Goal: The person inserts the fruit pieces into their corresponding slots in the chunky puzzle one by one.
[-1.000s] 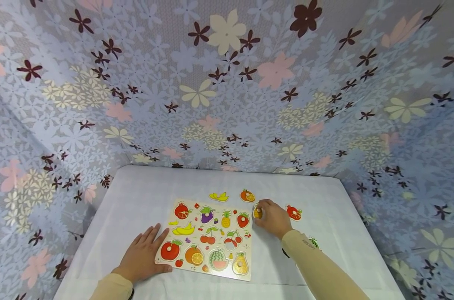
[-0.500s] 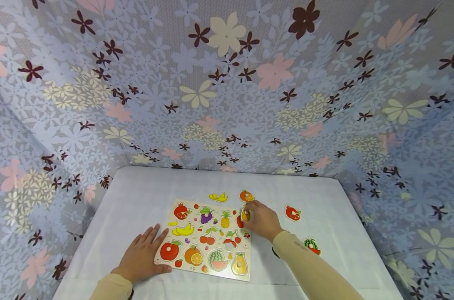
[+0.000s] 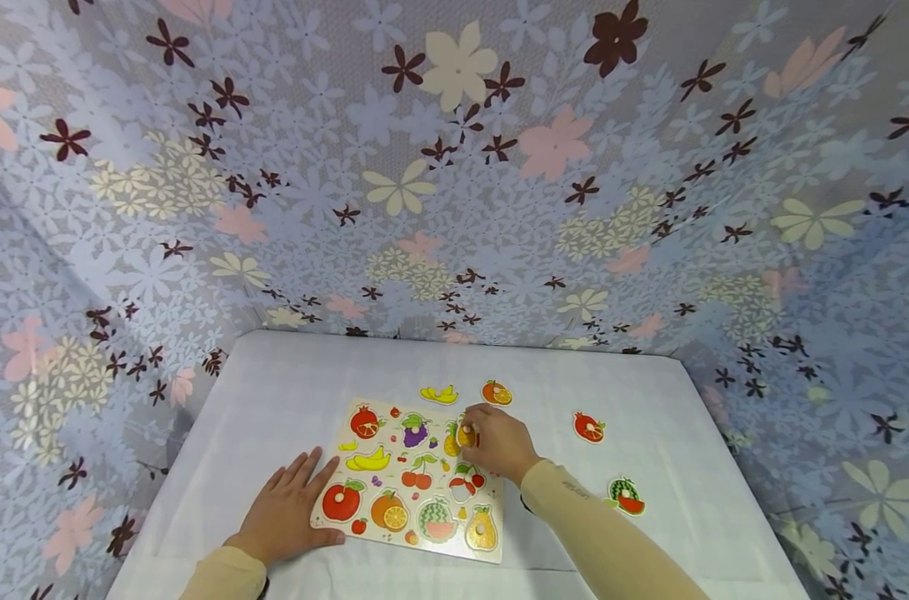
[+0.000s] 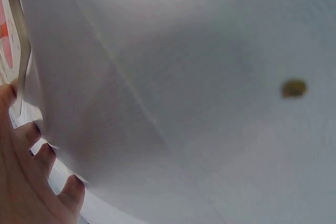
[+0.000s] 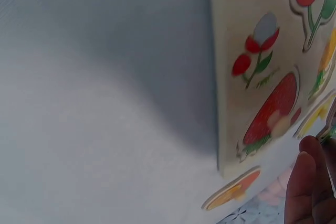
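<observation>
A cream knob puzzle board (image 3: 391,478) with fruit pictures lies on the white-covered table. My right hand (image 3: 499,437) pinches a pineapple piece (image 3: 465,435) between thumb and fingers, close over the board's top right, partly overlapping the printed pineapple (image 3: 451,442). In the right wrist view, the strawberry piece (image 5: 273,108) sits in its slot near those fingertips (image 5: 308,145). My left hand (image 3: 285,508) rests spread at the board's left edge. Its fingers (image 4: 71,195) lie along the cloth in the left wrist view. The apple (image 3: 342,502) and pear (image 3: 481,529) pieces sit in their slots.
Loose pieces lie outside the board: bananas (image 3: 439,394) and an orange (image 3: 496,392) behind it, a pomegranate (image 3: 589,427) and a watermelon (image 3: 626,497) to the right. Flowered cloth (image 3: 454,233) hangs around the table's back and sides.
My right hand has moved left with the pineapple piece, from beside the board's right edge to over its top right. The watermelon piece is now uncovered. My left hand stays in place.
</observation>
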Motion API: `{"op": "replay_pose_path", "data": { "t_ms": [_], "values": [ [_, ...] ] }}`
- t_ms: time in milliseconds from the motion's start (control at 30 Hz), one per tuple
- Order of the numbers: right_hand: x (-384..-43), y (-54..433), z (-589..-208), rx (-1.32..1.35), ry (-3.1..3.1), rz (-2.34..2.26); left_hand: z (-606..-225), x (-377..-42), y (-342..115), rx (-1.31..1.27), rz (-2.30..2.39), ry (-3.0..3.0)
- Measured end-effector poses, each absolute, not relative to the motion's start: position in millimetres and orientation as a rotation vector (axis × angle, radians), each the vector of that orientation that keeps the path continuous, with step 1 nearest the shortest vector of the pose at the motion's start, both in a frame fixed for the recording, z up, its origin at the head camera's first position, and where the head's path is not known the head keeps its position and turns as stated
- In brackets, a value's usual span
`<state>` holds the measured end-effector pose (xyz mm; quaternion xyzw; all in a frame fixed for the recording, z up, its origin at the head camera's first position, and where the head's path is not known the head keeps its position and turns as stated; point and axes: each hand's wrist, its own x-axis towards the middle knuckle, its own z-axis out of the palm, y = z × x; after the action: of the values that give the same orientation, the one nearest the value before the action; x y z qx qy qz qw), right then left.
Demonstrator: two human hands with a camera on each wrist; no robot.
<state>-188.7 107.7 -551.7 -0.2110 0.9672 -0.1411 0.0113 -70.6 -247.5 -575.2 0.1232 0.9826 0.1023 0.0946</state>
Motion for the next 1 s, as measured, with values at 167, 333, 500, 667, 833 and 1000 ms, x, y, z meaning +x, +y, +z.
{"op": "replay_pose_path", "data": {
  "t_ms": [167, 333, 500, 667, 833, 1000],
  "values": [
    [-189, 99, -555, -0.684, 3.019, -0.422, -574, -71, -247, 0.371, 0.298, 2.915],
    [-189, 96, -559, -0.698, 3.015, -0.375, -573, -71, -246, 0.372, 0.302, 2.924],
    [-187, 94, -561, -0.711, 3.02, -0.339, -572, -71, -246, 0.379, 0.302, 2.94],
    [-187, 91, -563, -0.721, 3.018, -0.312, -573, -71, -246, 0.378, 0.299, 2.941],
    [-187, 88, -564, -0.715, 3.016, -0.295, -570, -70, -246, 0.368, 0.303, 2.926],
    [-187, 86, -565, -0.749, 3.033, -0.292, -567, -70, -247, 0.351, 0.304, 2.914]
  ]
}}
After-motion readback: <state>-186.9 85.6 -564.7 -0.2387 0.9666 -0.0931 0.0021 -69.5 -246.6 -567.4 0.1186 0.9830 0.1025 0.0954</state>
